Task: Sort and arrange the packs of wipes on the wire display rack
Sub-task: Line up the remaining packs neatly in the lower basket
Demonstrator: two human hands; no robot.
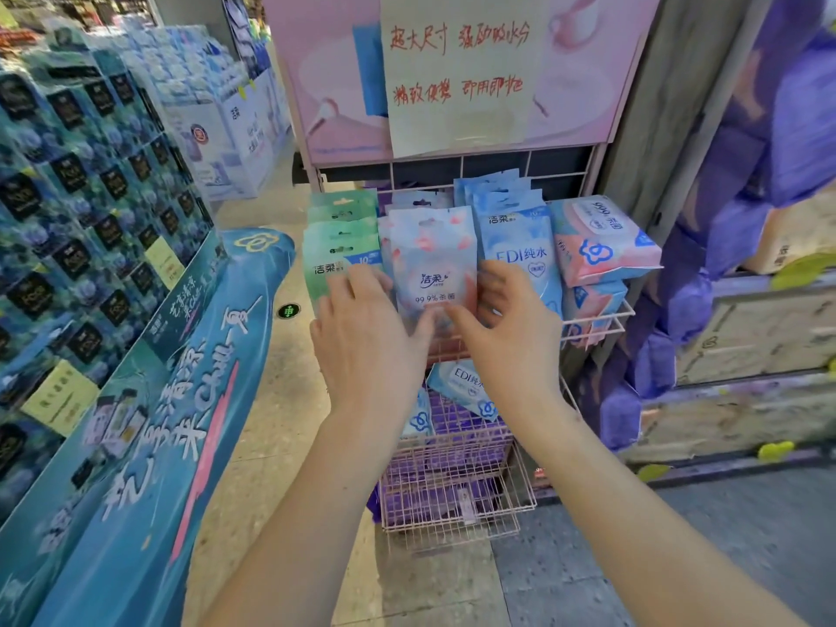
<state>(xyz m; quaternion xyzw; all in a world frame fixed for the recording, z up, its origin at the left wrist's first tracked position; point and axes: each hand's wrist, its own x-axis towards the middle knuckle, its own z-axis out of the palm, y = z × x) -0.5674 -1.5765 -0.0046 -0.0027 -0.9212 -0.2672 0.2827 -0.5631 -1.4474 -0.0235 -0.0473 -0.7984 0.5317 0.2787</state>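
Observation:
A pink wire display rack holds upright packs of wipes in rows. Green packs stand on the left, pink-and-white packs in the middle, blue packs to their right. Larger pink-and-blue packs lie at the far right. My left hand and my right hand both grip the lower part of the front pink-and-white pack, thumbs meeting at its bottom edge.
A lower wire basket holds blue packs and purple goods. A handwritten sign hangs above the rack. A blue-green promotional stand with stacked boxes fills the left. Purple packages and wooden crates sit at the right.

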